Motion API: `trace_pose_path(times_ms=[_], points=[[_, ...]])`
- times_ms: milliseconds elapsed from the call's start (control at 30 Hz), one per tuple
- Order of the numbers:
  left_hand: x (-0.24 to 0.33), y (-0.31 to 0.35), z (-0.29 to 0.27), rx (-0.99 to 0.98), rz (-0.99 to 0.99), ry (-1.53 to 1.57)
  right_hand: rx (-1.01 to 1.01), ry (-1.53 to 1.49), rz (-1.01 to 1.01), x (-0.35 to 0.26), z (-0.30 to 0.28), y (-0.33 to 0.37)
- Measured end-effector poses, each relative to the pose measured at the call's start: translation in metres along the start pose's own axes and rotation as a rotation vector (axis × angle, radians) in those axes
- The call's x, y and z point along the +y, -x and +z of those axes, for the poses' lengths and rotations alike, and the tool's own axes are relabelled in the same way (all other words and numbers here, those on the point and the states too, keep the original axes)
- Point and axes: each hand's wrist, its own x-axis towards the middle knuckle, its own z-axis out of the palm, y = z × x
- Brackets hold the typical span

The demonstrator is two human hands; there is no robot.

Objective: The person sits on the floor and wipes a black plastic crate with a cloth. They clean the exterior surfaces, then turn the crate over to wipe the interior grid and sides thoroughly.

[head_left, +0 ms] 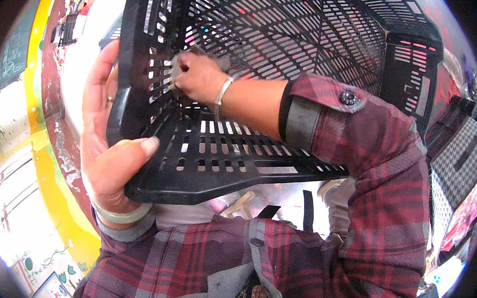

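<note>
A right hand holds a grey cloth inside a black slotted crate.
The right fingers are curled in, pinching the bunched cloth (a little blurred) close by the crate's left inner wall; the left hand clasps the crate's left edge, thumb over the inner side and its other fingers spread along the outside, while the crate's open side faces the person.
</note>
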Motion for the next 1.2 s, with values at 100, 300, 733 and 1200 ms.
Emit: trace_pose_path(times_ms=[100, 300, 733, 1200], points=[[0.0, 0.002, 0.0, 0.002, 0.011, 0.008, -0.104, -0.147, -0.215, -0.003, -0.001, 0.01], [-0.005, 0.005, -0.007, 0.012, 0.02, 0.059, -0.501, -0.862, 0.092, -0.055, -0.06, 0.038], [-0.006, 0.005, -0.009, 0.014, 0.047, 0.005, -0.428, -0.424, 0.036, -0.028, -0.03, 0.014], [-0.004, 0.004, -0.007, 0.045, 0.048, -0.068, -0.854, 0.279, -0.183, -0.014, -0.054, 0.049]])
